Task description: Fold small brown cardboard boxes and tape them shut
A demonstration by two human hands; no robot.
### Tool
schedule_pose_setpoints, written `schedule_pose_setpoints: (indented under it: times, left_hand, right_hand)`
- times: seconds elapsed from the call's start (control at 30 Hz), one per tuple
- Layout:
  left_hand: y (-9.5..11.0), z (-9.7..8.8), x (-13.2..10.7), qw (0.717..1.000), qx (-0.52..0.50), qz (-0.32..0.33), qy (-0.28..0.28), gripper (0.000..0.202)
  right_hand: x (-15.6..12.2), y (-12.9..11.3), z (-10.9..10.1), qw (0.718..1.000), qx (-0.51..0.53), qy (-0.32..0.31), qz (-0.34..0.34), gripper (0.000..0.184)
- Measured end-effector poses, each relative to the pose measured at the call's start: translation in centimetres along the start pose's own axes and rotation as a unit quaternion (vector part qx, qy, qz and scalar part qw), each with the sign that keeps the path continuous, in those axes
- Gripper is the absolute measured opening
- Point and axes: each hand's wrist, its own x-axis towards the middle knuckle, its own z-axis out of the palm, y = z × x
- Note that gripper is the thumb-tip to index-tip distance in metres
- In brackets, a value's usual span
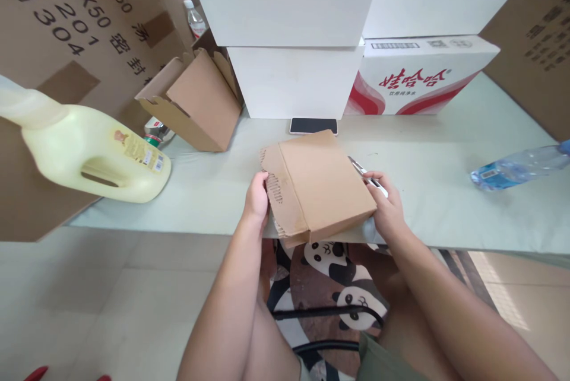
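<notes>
A small brown cardboard box (325, 176) is tilted over the front edge of the table, its torn, jagged flap (280, 197) toward the left. My left hand (257, 196) is closed on that flap side, with the thumb on top and the other fingers hidden beneath. At the box's right side my right hand (388, 206) is closed around a white utility knife (377, 187). The knife's metal end points up and left, along the box's far right edge. Part of my right hand also touches the box's near right corner.
A black-screened phone (314, 126) lies behind the box, before stacked white cartons (289, 81). To the left are an open cardboard box (205, 99) and a pale yellow jug (102, 152). A clear water bottle (516, 170) lies at right on the table (439, 191).
</notes>
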Motion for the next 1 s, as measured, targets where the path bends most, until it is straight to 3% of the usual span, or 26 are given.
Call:
schedule_pose_setpoints:
  times: [1.0]
  left_hand:
    - [-0.05,0.1,-0.09,1.0,0.004,-0.009,0.005,0.023]
  right_hand:
    - [0.01,-0.22,0.04,1.0,-0.019,-0.003,0.017,0.023]
